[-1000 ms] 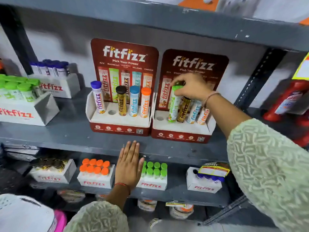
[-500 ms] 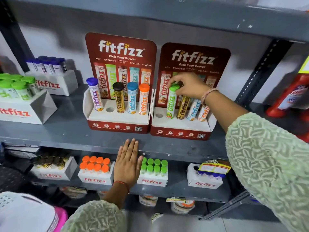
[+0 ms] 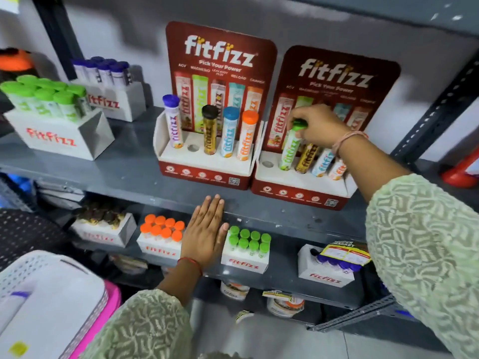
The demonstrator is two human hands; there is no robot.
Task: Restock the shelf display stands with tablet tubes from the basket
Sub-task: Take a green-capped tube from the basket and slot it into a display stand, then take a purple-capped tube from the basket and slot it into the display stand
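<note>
Right grip [image 3: 315, 125] pinches green-capped tube [image 3: 290, 149] in right stand [image 3: 298, 187]; left grip [image 3: 207, 234] lies flat, empty.

Pretty bright, even indoor light with soft shadows behind the display stands [image 3: 220, 104], everything's a bit motion-smeared, and the wide lens bends the shelf [image 3: 124, 167] edges.

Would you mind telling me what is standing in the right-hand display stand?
The right stand holds green, gold, blue and orange tubes; its leftmost hole is empty. The right hand hides their caps.
</note>
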